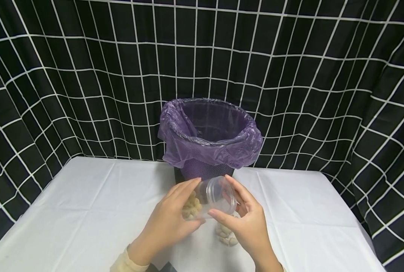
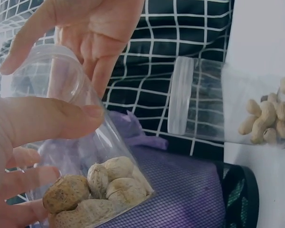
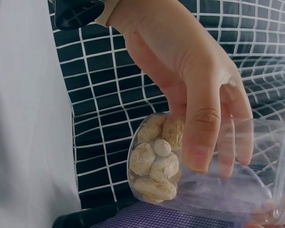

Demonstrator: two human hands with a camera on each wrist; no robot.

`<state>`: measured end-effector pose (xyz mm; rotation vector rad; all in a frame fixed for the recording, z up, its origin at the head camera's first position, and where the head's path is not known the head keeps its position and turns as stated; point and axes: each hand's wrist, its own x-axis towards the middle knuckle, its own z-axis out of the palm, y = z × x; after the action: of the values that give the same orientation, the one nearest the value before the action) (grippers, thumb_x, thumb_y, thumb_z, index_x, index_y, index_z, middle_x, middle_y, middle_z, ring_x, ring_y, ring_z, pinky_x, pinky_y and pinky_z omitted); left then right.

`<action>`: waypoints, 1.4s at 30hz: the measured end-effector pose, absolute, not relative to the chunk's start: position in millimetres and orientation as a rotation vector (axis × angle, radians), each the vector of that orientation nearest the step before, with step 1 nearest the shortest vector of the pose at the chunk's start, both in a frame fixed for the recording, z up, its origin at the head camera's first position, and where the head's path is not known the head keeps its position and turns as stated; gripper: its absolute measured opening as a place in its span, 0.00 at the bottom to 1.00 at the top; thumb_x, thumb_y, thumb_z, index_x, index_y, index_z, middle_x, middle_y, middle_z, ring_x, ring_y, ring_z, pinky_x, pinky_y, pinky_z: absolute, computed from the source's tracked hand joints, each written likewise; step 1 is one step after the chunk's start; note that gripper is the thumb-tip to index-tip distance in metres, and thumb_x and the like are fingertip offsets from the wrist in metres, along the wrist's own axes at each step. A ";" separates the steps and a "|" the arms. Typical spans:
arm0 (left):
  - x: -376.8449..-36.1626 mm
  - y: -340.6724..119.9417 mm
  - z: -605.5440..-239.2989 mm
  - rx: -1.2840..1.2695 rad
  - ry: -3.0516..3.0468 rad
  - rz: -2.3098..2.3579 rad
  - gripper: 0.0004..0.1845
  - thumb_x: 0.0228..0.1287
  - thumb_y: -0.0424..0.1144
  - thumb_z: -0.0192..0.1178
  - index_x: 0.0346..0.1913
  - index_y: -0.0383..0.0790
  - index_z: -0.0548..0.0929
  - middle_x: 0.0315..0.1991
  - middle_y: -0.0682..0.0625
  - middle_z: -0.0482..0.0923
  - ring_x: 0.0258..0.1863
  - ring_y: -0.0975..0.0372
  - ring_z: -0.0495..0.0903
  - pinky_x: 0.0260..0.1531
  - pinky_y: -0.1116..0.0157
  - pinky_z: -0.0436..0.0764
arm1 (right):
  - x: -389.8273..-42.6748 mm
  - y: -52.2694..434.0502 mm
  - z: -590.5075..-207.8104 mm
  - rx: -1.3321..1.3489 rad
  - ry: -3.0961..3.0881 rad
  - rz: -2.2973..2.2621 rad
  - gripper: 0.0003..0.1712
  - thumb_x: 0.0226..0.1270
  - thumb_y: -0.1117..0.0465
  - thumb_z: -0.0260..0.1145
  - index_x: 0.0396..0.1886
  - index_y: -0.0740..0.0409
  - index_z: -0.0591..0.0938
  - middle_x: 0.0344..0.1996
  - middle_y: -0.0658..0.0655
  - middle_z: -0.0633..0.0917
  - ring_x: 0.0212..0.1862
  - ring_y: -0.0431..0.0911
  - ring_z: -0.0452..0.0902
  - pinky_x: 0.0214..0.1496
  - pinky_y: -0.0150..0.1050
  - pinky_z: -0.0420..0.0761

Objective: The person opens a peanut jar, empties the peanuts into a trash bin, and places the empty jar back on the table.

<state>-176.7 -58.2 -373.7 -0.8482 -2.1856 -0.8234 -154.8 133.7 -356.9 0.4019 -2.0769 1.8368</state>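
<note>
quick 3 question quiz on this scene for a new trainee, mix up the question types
1. True or false: the waste bin has a purple liner.
2. Which hand grips the body of the clear jar of peanuts: A left hand, B right hand?
3. Fill in: a second jar of peanuts stands on the white ___.

Key: 1 true. 2 A; the right hand is at the jar's mouth end. 3 table.

Purple-lined bin (image 1: 210, 136) on white table (image 1: 86, 211)
</note>
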 end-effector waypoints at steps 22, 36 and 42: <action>-177.5 -60.1 -376.0 -0.791 -2.138 -0.787 0.49 0.27 0.44 0.85 0.62 0.42 0.78 0.55 0.49 0.83 0.54 0.57 0.83 0.44 0.60 0.88 | -157.0 135.8 -362.3 0.554 -1.984 1.823 0.45 0.45 0.80 0.75 0.67 0.66 0.73 0.60 0.40 0.81 0.64 0.33 0.76 0.66 0.28 0.75; -177.5 -60.7 -376.1 -0.778 -2.164 -0.804 0.48 0.27 0.45 0.85 0.62 0.44 0.79 0.56 0.51 0.83 0.54 0.58 0.83 0.43 0.60 0.88 | -157.8 135.8 -364.4 0.555 -1.985 1.798 0.44 0.45 0.80 0.75 0.67 0.66 0.74 0.60 0.39 0.80 0.65 0.33 0.75 0.67 0.27 0.74; -176.2 -60.7 -374.9 -0.775 -2.163 -0.804 0.49 0.26 0.45 0.85 0.62 0.44 0.79 0.56 0.51 0.84 0.54 0.58 0.83 0.42 0.60 0.88 | -157.9 135.5 -364.9 0.581 -1.947 1.807 0.44 0.43 0.81 0.74 0.66 0.68 0.73 0.60 0.41 0.81 0.65 0.34 0.75 0.68 0.28 0.73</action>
<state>-176.2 -60.7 -374.9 -0.7746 -2.1628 -0.8040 -157.9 135.5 -364.9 0.5808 -1.9469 1.8073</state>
